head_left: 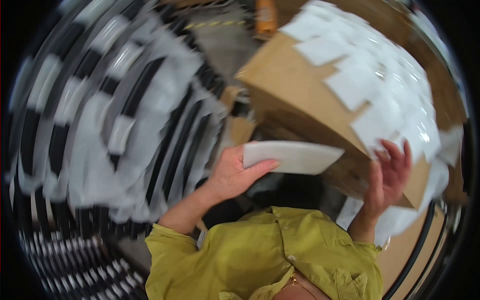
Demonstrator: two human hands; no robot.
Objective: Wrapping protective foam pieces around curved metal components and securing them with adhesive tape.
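My left hand point(235, 172) is closed on a flat white rectangular piece point(300, 156), thumb on top and fingers hidden beneath. The piece sticks out to the right in front of my body; I cannot tell whether it is a pouch or a foam sheet. My right hand point(391, 175) is raised with fingers apart and slightly bent, holding nothing. It hovers by the near edge of a cardboard surface point(305, 75) where many white flat pieces point(370, 75) lie spread and overlapping, some shiny. Motion blurs the picture somewhat.
On the left stand rows of black curved parts point(137, 95) with white bands, partly wrapped in translucent sheeting point(90, 175). More banded black parts point(75, 265) are stacked at lower left. An orange object point(266, 17) stands at the far side. Black curved tubes point(417, 250) run at lower right.
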